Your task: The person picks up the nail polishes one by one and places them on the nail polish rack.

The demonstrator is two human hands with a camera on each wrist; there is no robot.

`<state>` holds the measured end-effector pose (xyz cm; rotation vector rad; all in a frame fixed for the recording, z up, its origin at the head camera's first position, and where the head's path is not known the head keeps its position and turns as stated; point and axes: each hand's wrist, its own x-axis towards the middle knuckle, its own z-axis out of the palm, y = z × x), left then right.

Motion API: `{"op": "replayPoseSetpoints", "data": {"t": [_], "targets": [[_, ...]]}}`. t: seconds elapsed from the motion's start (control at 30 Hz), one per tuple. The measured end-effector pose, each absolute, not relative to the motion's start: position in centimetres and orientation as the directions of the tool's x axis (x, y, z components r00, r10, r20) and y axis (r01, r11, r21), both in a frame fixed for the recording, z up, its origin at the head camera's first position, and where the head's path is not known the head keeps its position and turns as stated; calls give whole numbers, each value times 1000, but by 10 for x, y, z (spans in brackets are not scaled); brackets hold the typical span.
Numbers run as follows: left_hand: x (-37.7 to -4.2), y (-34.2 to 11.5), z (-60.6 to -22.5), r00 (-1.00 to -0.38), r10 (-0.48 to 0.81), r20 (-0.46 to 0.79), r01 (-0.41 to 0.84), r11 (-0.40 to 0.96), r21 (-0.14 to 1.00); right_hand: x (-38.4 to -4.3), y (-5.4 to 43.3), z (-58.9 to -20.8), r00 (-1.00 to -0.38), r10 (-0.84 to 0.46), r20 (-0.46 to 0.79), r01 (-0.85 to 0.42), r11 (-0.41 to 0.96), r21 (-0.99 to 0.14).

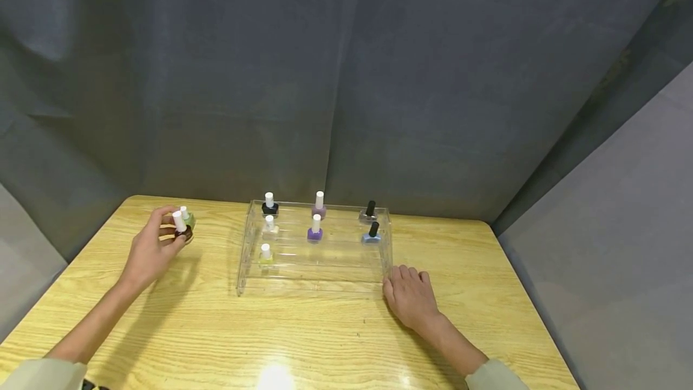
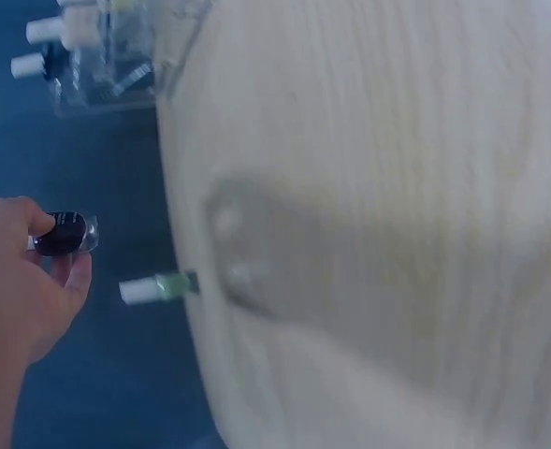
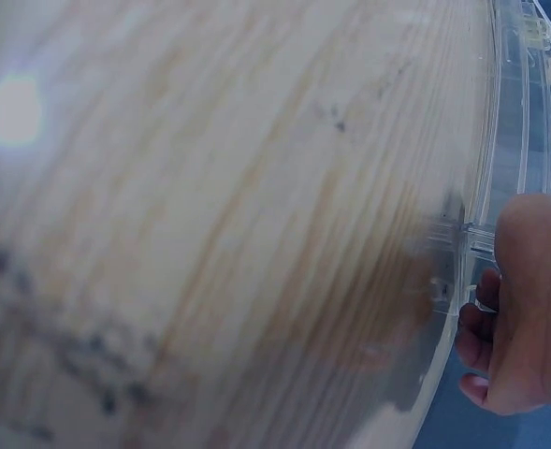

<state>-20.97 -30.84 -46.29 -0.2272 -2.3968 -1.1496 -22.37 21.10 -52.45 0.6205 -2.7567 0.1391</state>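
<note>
In the head view my left hand (image 1: 150,253) is at the table's left, holding a dark nail polish bottle (image 1: 186,233) with a white cap between thumb and fingers. Its dark body (image 2: 62,234) also shows at the fingertips in the left wrist view. Close behind it stands a green nail polish bottle (image 1: 189,219) with a white cap. A clear stepped rack (image 1: 319,286) occupies the table's middle. My right hand (image 1: 412,297) grips the rack's front right corner, thumb at the front and fingers along the side; in the right wrist view the other fingers (image 3: 476,351) are curled.
Nail polish bottles stand on the rack's tiers: black (image 1: 269,209), mauve (image 1: 319,212) and a black-capped one (image 1: 370,212) at the back; pale (image 1: 270,232), purple (image 1: 315,234) and blue (image 1: 371,237) below; yellow (image 1: 266,259) lower left. A dark curtain (image 1: 335,77) hangs behind the wooden table (image 1: 303,336).
</note>
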Motion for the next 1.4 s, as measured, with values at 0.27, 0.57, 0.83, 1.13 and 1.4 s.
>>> {"op": "replayPoseSetpoints", "data": {"t": [0.27,0.57,0.83,1.13,1.4], "targets": [[-207,-273,-441,-867,38,497,415,607,678,-222,209,-524,-859,-400,319,-433,901,-38],[-212,-240,-425,-864,130,486,479,506,717,-223,211,-526,-842,-413,347,-451,892,-34],[-216,-212,-421,-862,214,459,503,464,729,-224,212,-526,-844,-410,347,-446,895,-26],[-224,-181,-421,-843,325,428,535,423,731,-224,211,-524,-862,-399,313,-427,904,-25],[-230,-157,-434,-829,384,406,545,395,739,-224,211,-526,-841,-413,350,-450,893,-29]]}}
